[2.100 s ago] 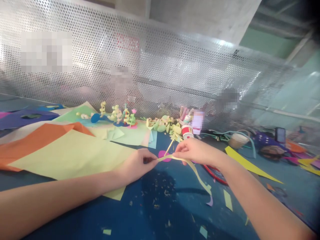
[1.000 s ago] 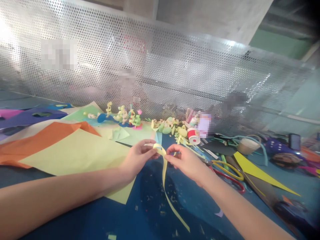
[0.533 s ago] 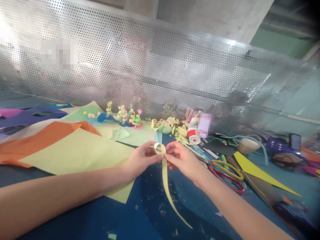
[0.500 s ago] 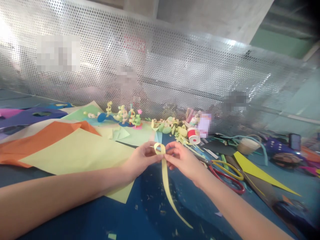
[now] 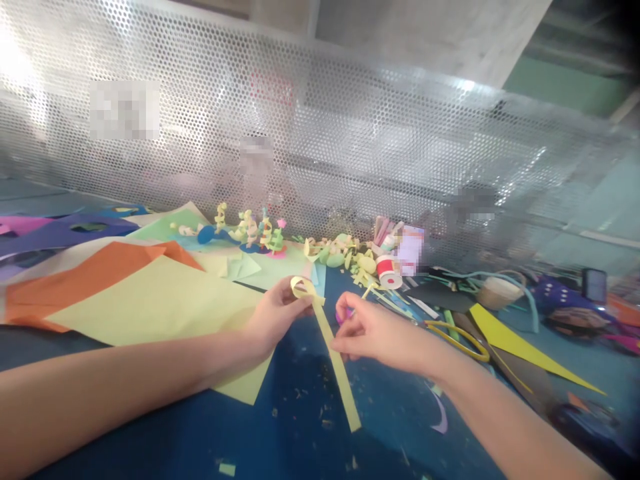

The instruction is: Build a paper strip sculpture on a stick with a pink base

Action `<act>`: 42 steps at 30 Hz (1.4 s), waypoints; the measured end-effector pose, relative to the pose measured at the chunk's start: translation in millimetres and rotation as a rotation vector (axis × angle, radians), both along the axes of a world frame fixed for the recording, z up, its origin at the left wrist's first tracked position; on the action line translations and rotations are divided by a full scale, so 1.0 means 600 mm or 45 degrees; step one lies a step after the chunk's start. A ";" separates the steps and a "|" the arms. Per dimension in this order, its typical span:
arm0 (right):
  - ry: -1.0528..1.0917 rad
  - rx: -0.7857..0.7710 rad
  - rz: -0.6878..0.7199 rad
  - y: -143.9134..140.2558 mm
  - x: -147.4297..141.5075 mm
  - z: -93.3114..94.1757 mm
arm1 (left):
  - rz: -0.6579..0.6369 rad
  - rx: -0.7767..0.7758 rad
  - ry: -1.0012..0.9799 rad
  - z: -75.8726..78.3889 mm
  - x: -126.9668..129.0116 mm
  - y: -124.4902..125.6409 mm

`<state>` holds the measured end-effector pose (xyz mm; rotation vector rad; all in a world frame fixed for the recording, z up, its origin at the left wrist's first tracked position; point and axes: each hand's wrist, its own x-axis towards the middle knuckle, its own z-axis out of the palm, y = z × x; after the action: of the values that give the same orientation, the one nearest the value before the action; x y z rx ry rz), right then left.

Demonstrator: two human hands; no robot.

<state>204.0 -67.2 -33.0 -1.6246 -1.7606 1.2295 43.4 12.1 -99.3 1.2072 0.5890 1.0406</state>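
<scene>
Lying at the far left of the blue table [image 5: 300, 440] are purple and orange sheets, with a large pale yellow sheet [image 5: 160, 307] beside them. The left hand [image 5: 277, 313] is closed in a pinch on the curled upper end of a yellow paper strip [image 5: 333, 350], which forms a small loop above its fingertips. From that loop the strip's long axis slants down and to the right, its free end pointing toward the viewer and lying just over the table. The right hand [image 5: 375, 330] has its thumb and fingers curled together just beside the strip's middle; I cannot tell whether they grip it. Further right lie yellow-handled scissors [image 5: 457, 333] and a yellow paper triangle [image 5: 520, 350].
</scene>
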 end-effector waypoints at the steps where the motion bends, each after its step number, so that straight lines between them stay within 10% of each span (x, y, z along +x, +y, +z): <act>1: 0.035 0.008 0.038 -0.004 0.002 0.009 | -0.004 0.000 0.010 0.000 0.000 0.000; 6: 0.260 -0.056 0.236 -0.016 0.015 0.052 | -0.010 0.002 0.156 -0.001 0.001 -0.002; 13: -0.022 0.172 -0.003 -0.035 0.021 0.087 | 0.115 0.557 0.524 0.029 -0.006 -0.008; 19: -0.587 0.432 -0.037 -0.051 0.018 0.095 | -0.266 0.480 0.555 0.113 -0.018 -0.035; 24: -0.675 0.534 0.004 -0.053 0.014 0.092 | -0.387 0.715 0.741 0.123 -0.022 -0.044; 42: -0.918 0.844 -0.213 -0.048 -0.019 0.066 | 0.169 1.657 0.946 0.121 -0.029 -0.035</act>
<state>192.3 -95.8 6.7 -1.8227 -2.0479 -0.0912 25.8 -9.2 -26.7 2.7977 0.5272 1.0631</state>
